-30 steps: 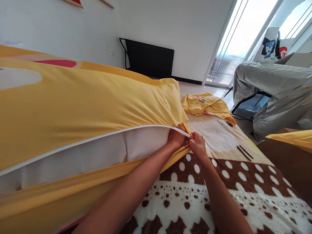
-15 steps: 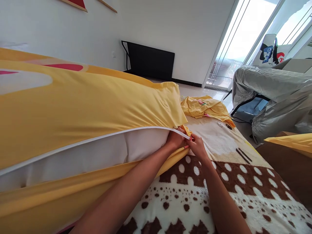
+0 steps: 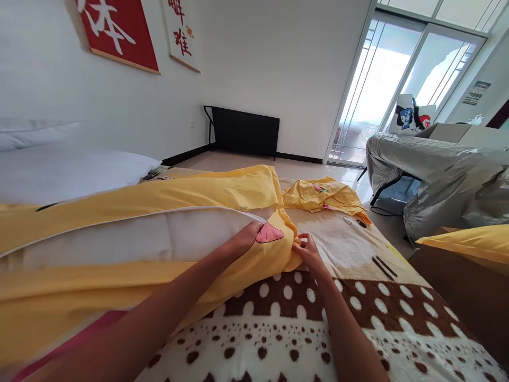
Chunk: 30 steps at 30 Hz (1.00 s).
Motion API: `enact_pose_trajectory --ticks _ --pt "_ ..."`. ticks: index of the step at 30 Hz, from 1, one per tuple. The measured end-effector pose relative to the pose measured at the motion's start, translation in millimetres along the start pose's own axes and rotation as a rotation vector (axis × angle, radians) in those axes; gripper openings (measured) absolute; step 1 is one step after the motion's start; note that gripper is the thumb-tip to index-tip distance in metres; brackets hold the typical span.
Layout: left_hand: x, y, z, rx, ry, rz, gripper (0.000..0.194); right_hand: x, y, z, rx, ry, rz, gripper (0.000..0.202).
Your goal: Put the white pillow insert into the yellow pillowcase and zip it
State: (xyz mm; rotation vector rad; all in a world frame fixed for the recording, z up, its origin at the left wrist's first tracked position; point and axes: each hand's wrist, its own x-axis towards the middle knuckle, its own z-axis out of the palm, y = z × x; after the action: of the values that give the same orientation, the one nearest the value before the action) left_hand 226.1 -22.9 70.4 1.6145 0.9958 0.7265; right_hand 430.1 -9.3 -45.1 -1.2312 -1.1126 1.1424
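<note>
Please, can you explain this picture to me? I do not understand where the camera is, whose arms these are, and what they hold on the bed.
The camera sits on a person's head and looks forward and down, so the two bare arms are that person's own. The left hand rests at the open edge of a yellow fabric cover, where a white padded insert shows inside. The right hand pinches the cover's bunched corner. All this lies on a brown and white spotted fleece blanket. A second crumpled yellow cloth lies farther off, and grey covered furniture stands at the right.
</note>
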Motion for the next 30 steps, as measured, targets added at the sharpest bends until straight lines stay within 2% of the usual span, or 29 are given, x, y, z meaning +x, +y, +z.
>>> enact_pose_trajectory --ticks 3,5,7,10,13,15,16,17,19,22,24,26,28,30 --pt "-38.3 20.8 -25.7 -0.014 0.025 -0.184 0.043 -2.2 1.2 4.5 0.104 -0.108 0.072 0.043" --pt "-50.0 30.8 -40.1 0.167 0.14 -0.148 0.041 -3.8 -2.2 3.8 0.144 -0.132 0.094 0.04" --pt "-50.5 41.4 -52.5 0.501 0.335 -0.03 0.033 -5.7 -11.9 3.8 0.174 -0.107 0.066 0.042" --pt "-37.9 67.5 -65.6 0.887 0.778 0.17 0.024 -17.7 -43.5 5.2 0.281 -0.096 -0.029 0.045" --pt "-21.4 111.4 -67.3 0.906 1.1 0.374 0.022 -51.1 -85.6 2.6 0.409 -0.142 -0.21 0.043" --pt "-12.8 148.1 -60.2 0.833 1.228 0.52 0.019 -83.0 -108.5 -3.1 0.391 -0.164 -0.326 0.04" --pt "-9.5 166.9 -54.4 0.803 1.255 0.581 0.019 -99.6 -116.9 -6.8 0.357 -0.168 -0.362 0.038" --pt "-7.0 184.9 -47.6 0.786 1.249 0.635 0.019 -115.3 -123.5 -10.6 0.315 -0.173 -0.381 0.036" --pt "-3.6 214.6 -33.3 0.77 1.166 0.721 0.024 -140.8 -132.9 -16.4 0.201 -0.196 -0.391 0.032" --pt "-0.7 234.3 -20.3 0.744 1.038 0.81 0.03 -158.9 -142.1 -10.9 -0.019 -0.267 -0.42 0.025" --pt "1.8 229.7 -23.3 0.728 1.004 0.833 0.025 -158.9 -143.2 7.6 -0.147 -0.376 -0.467 0.026" --pt "5.9 214.6 -35.4 0.767 0.951 0.785 0.02 -153.5 -136.3 36.9 -0.203 -0.511 -0.487 0.028" --pt "10.8 192.9 -51.9 0.864 0.881 0.643 0.019 -146.1 -120.3 70.8 -0.138 -0.577 -0.42 0.031" --pt "12.1 165.6 -66.8 0.965 0.803 0.434 0.022 -139.4 -99.4 101.0 0.015 -0.538 -0.237 0.036"
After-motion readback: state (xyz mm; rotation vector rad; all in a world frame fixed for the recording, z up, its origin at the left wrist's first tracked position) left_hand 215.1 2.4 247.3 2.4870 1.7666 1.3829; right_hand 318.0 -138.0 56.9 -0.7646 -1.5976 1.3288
